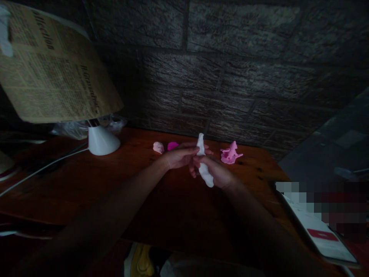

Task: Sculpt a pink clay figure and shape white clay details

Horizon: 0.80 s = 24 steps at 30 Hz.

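Observation:
A long, uneven strip of white modelling clay [206,176] is held above the wooden table, slanting from upper left to lower right. My left hand [183,154] grips its upper part, thumb pressed on the front. Lower down, my right hand [217,171] has its thumb across the middle of the strip, with its other fingers partly hidden behind. Beyond my left hand lie a pale pink lump of clay [158,147] and a magenta lump [173,146], the latter partly covered by the hand. To the right of my hands stands a pink clay figure [230,154] with a pointed top and thin side pieces.
A lamp with a newsprint shade [62,73] and white base [102,140] stands at the left, its cord [46,168] trailing across the wooden table [161,207]. Clear plastic [72,130] lies behind it. A lit phone or tablet [314,227] is at the right. A brick-patterned wall [230,73] rises behind.

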Each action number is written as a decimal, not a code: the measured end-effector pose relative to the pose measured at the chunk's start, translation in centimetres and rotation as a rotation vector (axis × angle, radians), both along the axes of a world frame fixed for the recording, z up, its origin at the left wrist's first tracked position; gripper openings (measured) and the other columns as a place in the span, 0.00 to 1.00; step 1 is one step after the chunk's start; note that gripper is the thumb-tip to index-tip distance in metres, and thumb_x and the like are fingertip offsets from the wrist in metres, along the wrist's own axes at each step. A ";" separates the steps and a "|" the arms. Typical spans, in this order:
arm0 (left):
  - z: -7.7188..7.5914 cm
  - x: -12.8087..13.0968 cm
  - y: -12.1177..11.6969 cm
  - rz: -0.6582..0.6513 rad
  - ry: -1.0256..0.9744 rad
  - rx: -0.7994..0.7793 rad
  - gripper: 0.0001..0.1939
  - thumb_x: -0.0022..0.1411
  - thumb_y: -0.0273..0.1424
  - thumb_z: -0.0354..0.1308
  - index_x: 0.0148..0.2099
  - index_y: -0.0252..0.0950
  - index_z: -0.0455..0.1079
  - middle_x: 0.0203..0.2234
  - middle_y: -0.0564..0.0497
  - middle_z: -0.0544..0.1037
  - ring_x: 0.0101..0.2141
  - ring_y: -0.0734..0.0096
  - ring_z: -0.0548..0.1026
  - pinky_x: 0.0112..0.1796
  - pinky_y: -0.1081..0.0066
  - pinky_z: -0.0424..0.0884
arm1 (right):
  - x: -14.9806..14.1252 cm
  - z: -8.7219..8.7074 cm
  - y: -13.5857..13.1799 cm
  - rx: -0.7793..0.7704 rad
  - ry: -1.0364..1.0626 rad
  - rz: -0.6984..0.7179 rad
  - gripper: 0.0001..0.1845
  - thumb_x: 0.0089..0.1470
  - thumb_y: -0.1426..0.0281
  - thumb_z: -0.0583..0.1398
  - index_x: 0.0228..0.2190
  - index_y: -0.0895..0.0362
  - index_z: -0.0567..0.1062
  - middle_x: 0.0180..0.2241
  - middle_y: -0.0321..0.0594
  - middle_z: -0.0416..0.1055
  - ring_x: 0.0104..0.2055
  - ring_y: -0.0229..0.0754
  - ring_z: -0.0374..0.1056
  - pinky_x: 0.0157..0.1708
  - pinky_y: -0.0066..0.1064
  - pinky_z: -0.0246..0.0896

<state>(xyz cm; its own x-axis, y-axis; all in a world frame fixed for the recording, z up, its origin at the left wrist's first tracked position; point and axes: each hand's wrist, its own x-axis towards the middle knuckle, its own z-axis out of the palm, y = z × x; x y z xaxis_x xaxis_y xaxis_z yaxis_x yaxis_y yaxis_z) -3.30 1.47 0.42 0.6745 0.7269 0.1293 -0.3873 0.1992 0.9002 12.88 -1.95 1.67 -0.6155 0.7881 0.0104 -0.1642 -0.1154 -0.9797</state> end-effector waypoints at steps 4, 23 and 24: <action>0.3 0.3 -0.1 0.086 0.067 0.009 0.19 0.62 0.36 0.65 0.53 0.35 0.74 0.43 0.41 0.84 0.18 0.75 0.75 0.17 0.74 0.72 | -0.2 -0.1 0.1 0.044 -0.029 -0.033 0.16 0.49 0.58 0.69 0.25 0.56 0.73 0.24 0.38 0.74 0.25 0.36 0.68 0.27 0.29 0.66; 1.2 1.8 -0.5 0.403 0.125 0.051 0.15 0.66 0.34 0.60 0.51 0.32 0.78 0.46 0.40 0.83 0.15 0.83 0.70 0.13 0.79 0.61 | -0.5 0.0 0.3 0.027 -0.140 -0.220 0.13 0.56 0.60 0.67 0.29 0.57 0.75 0.25 0.37 0.74 0.23 0.34 0.68 0.27 0.29 0.69; 1.3 1.9 -0.6 0.427 0.139 0.060 0.15 0.66 0.36 0.61 0.50 0.32 0.79 0.45 0.40 0.84 0.16 0.83 0.71 0.14 0.80 0.60 | -0.6 0.1 0.3 0.030 -0.134 -0.221 0.14 0.55 0.60 0.67 0.29 0.57 0.75 0.26 0.37 0.74 0.23 0.34 0.69 0.27 0.28 0.69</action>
